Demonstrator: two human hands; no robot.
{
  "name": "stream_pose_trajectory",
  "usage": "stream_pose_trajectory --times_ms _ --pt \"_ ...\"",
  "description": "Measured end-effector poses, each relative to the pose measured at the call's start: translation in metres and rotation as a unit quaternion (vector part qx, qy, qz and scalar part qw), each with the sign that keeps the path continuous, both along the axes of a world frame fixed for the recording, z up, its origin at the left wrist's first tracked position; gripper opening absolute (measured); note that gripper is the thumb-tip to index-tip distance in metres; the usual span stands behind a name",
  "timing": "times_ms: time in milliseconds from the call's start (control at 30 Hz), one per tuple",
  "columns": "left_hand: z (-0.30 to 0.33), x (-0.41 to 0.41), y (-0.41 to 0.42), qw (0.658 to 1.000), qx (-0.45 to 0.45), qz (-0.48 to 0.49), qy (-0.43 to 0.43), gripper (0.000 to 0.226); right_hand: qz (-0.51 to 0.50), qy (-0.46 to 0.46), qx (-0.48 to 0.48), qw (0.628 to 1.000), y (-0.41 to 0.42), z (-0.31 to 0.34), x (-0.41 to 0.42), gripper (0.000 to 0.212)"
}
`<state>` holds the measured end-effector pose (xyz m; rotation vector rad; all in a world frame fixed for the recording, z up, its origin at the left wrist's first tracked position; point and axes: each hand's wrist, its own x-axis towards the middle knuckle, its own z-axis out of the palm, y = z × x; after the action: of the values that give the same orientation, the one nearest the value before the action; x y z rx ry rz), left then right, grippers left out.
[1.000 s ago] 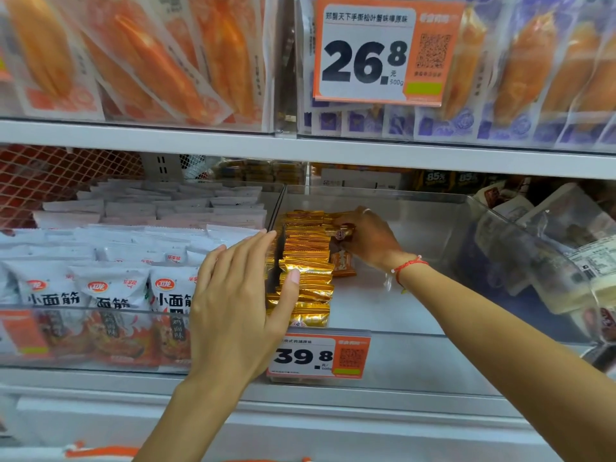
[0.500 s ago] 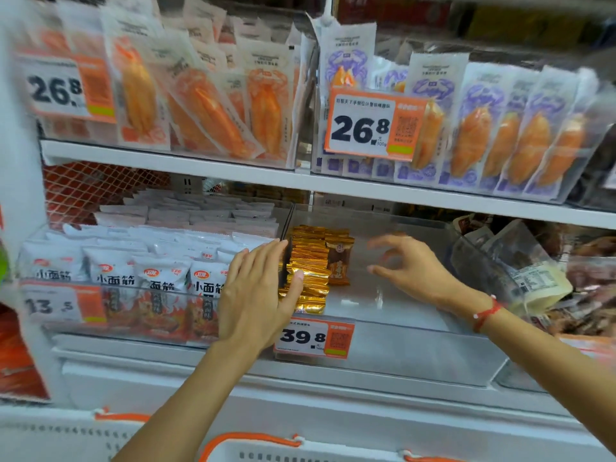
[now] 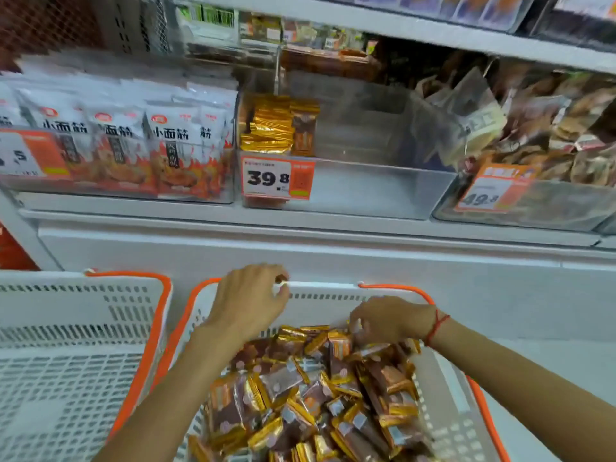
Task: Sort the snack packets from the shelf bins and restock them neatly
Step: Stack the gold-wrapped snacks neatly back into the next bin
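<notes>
Shelving: white metal store shelves (image 3: 300, 225), two tiers visible
Back panel: red mesh grid (image 3: 50, 25), upper left
Base: plain white panel (image 3: 433, 281) below shelf
Light: bright, even

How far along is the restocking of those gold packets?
Early. Done: a short neat row of gold packets stands at the left of the clear bin. In hand: the right hand reaches into the pile of loose packets in the basket; the left hand is at its rim. Left: most of the bin, and that heap.

Gold-and-brown snack packets (image 3: 310, 391) heaped loose in white basket (image 3: 446, 378); neat upright row (image 3: 270, 128) in clear shelf bin (image 3: 383, 191)
</notes>
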<state>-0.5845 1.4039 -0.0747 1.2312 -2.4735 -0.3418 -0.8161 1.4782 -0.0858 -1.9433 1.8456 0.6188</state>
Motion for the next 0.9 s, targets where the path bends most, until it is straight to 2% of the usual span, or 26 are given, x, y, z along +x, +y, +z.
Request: stream_pose_trajectory --times_ms 100,167,267,333,367,433,533,567,633,767,833,900 --pt "-0.075 0.002 0.031 0.993 0.09 -0.011 -0.078 0.032 -0.08 -0.022 0.009 0.996 0.021 -0.075 -0.013 0.026" --pt "-0.126 0.006 0.048 0.978 0.146 -0.041 -0.142 0.046 -0.102 -0.013 -0.017 0.995 0.039 -0.114 -0.015 0.031" --pt "-0.178 0.021 0.063 0.955 0.177 -0.063 -0.23 0.064 -0.062 0.004 -0.167 0.984 0.055 -0.147 -0.002 0.046" --pt "-0.197 0.031 0.063 0.954 0.174 -0.046 -0.239 0.067 -0.048 0.014 -0.274 0.961 0.049 -0.156 0.005 0.047" --pt "-0.202 0.035 0.062 0.952 0.174 -0.042 -0.247 0.067 -0.056 0.015 -0.293 0.954 0.041 -0.159 0.006 0.049" --pt "-0.212 0.041 0.057 0.943 0.18 -0.054 -0.274 0.065 -0.077 0.005 -0.282 0.956 0.026 -0.164 0.006 0.058" --pt "-0.223 0.044 0.05 0.931 0.194 -0.077 -0.3 0.064 -0.055 0.065 -0.171 0.982 0.013 -0.181 0.001 0.075" --pt "-0.225 0.043 0.049 0.928 0.215 -0.076 -0.295 0.064 -0.058 0.077 -0.15 0.984 0.012 -0.185 0.002 0.079" --pt "-0.223 0.038 0.046 0.922 0.273 -0.065 -0.266 0.061 -0.089 0.069 -0.182 0.977 0.013 -0.189 0.002 0.078" --pt "-0.198 0.019 0.032 0.932 0.352 0.011 -0.082 0.032 -0.083 0.007 -0.211 0.974 0.018 -0.172 -0.009 0.036" --pt "-0.179 0.005 0.026 0.928 0.368 0.058 -0.006 0.035 -0.138 -0.083 -0.234 0.959 0.022 -0.152 -0.015 0.021" --pt "-0.161 -0.008 0.024 0.899 0.426 0.072 0.067 0.039 -0.215 -0.206 -0.224 0.928 0.023 -0.132 -0.014 0.017"
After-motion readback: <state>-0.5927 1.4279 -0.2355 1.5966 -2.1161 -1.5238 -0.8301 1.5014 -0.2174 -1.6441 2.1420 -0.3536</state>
